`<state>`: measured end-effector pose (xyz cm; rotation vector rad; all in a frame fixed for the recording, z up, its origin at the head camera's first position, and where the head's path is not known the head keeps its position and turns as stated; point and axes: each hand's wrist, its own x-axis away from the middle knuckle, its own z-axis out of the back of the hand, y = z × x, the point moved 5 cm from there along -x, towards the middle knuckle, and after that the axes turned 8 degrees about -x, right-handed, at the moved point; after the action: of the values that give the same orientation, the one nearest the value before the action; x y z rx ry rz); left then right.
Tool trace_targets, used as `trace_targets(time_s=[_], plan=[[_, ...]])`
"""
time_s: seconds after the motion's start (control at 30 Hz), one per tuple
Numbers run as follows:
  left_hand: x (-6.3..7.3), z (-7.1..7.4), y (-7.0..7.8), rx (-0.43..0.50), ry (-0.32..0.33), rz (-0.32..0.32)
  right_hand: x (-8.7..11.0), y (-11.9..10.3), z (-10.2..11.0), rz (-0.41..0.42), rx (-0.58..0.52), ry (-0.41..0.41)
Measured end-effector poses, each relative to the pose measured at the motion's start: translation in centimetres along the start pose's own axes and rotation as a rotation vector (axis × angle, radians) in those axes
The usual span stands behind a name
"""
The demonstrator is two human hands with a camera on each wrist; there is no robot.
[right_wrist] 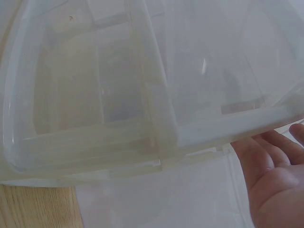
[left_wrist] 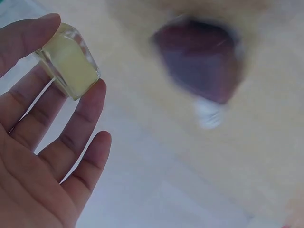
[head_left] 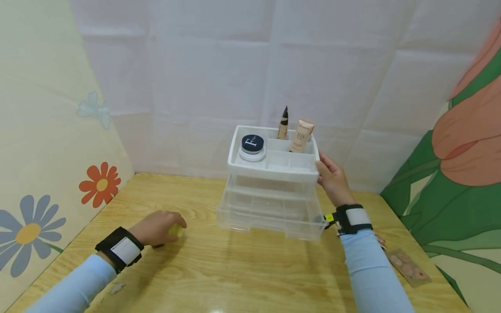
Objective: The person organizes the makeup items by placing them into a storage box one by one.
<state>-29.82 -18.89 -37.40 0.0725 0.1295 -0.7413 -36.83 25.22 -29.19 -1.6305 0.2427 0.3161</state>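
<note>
Looking down over a wood-grain desk (head_left: 250, 274), we see a makeup palette (head_left: 408, 267) lying flat nearest us, beside the right sleeve (head_left: 372, 265), outside the organizer. A little farther off, our left hand (head_left: 160, 228) holds a small yellow glass bottle (head_left: 175, 230) above the desk; its thumb and fingertips pinch the glass, and the other fingers are spread. In the left wrist view, a blurred, dark purplish object (left_wrist: 204, 61) with a white end lies apart from that hand. Farther back stands the organizer (head_left: 270, 213), clear drawers under a white top tray (head_left: 274, 174). Our right hand (head_left: 332, 180) has its fingers and thumb on the tray's right edge; some tips are hidden, so we cannot tell how firmly they grip. In the tray, a dark-lidded jar (head_left: 252, 145) sits in the large left compartment, a tube (head_left: 301, 137) leans in one on the right, and a black-tipped pen (head_left: 283, 125) stands behind it. We judge the work partway along: three items are in, while bottle, palette and purplish object remain outside. Beyond hangs a creased pale cloth (head_left: 188, 65).
</note>
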Motion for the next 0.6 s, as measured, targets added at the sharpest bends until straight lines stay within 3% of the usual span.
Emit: trace_targets(time_s=[0.4, 0.6], plan=[[-3.3, 7.6, 2.9, -0.075, 0.009, -0.139, 0.0, 0.0, 0.2, 0.004, 0.019, -0.002], [-5.4, 11.8, 5.0, -0.094, -0.007, -0.179, 0.0, 0.2, 0.3, 0.006, 0.011, -0.012]])
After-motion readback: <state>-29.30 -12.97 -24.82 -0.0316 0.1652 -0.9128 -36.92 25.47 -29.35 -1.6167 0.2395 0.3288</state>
